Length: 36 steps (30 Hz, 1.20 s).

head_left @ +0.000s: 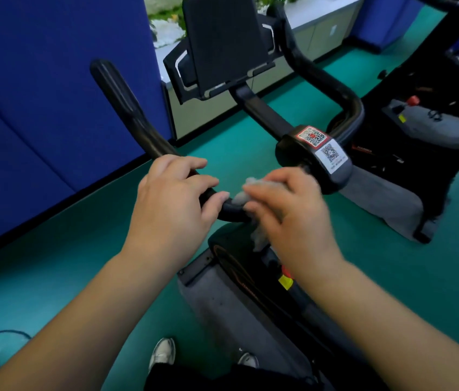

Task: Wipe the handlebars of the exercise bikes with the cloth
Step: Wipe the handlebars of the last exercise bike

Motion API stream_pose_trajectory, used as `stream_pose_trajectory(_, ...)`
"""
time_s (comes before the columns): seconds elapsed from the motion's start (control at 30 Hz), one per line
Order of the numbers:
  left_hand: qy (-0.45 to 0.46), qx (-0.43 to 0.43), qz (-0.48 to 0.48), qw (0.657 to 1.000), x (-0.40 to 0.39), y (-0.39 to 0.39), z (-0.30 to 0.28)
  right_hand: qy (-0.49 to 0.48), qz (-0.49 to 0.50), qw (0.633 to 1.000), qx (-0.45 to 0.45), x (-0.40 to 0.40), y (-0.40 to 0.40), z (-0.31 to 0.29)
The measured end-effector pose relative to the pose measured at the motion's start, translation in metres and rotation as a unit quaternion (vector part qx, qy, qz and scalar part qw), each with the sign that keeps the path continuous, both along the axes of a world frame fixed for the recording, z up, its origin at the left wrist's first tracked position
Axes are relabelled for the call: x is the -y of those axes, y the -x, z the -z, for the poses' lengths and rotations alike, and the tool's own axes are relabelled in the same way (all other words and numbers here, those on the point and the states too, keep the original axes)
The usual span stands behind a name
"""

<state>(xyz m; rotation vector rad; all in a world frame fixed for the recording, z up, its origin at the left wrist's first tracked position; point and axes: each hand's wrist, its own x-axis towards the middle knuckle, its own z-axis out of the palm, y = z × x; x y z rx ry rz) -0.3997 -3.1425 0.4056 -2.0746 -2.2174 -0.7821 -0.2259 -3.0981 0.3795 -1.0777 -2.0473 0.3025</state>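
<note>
- both forearms enter from the bottom edge, cut off before the elbows; below them two white shoes (pixel 163 353) stand on the green floor (pixel 53 266), partly hidden by dark trousers.
- left hand (pixel 170 206) has its grip curled around the black handlebar (pixel 127 108) at the bend, fingers over the top and thumb toward the cloth; the part of the bar under the palm is hidden.
- right hand (pixel 287 207) holds a grey cloth (pixel 246 190) bunched against the handlebar just beside the left thumb; its grip is closed over the cloth, and this hand is blurred, so the single fingers are hard to make out.
- most of the cloth is covered by the right hand; only a piece above the fingers and a piece hanging below the bar can be seen.
- two qr code stickers (pixel 321 143) sit on the centre block of the bar, one with red border, one white; the small print under the white one is too small to read.
- tablet holder (pixel 222 43) stands above the block, its back toward the camera, top edge cut off.
- orange lettering on the bike frame (pixel 251 283) below the hands is not readable.
- second exercise bike (pixel 425 119) stands at the right, cut off by the edge, with a red knob (pixel 413 100).
- blue partition (pixel 39 94) fills the left side.
</note>
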Motion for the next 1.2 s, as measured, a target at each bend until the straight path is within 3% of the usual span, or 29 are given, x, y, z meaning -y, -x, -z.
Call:
stream_pose_trajectory(0.1,-0.001,0.000,-0.012,1.000,0.001,-0.003,-0.001,-0.006,-0.033,0.999,0.015,-0.005,-0.005,0.000)
stream_pose_trajectory(0.3,-0.001,-0.001,-0.004,1.000,0.001,-0.002,-0.002,-0.016,0.077,0.996,0.049,-0.047,-0.034,-0.013)
stream_pose_trajectory(0.4,-0.008,0.007,0.000,1.000,0.002,0.000,0.000,-0.023,0.043,0.999,0.012,-0.017,-0.017,-0.006)
stream_pose_trajectory(0.53,0.007,-0.006,0.018,1.000,0.000,0.004,-0.003,-0.047,-0.002,0.999,0.025,-0.009,-0.015,0.001)
stream_pose_trajectory(0.73,0.031,-0.025,0.039,0.998,-0.001,0.012,-0.012,-0.003,0.090,0.995,0.049,-0.044,-0.030,-0.016)
stream_pose_trajectory(0.9,0.040,-0.043,0.058,0.997,-0.005,0.018,-0.015,-0.005,-0.008,0.999,0.041,-0.011,-0.004,-0.013)
stream_pose_trajectory(1.0,0.053,-0.054,0.078,0.994,-0.007,0.023,-0.018,0.020,0.014,0.991,0.131,-0.034,-0.010,-0.036)
stream_pose_trajectory(1.13,0.057,-0.052,0.088,0.993,-0.005,0.026,-0.018,0.103,0.067,0.915,0.383,-0.067,-0.005,-0.060)
stream_pose_trajectory(1.2,0.058,-0.047,0.092,0.993,-0.002,0.027,-0.017,0.121,0.020,0.904,0.410,-0.060,0.011,-0.061)
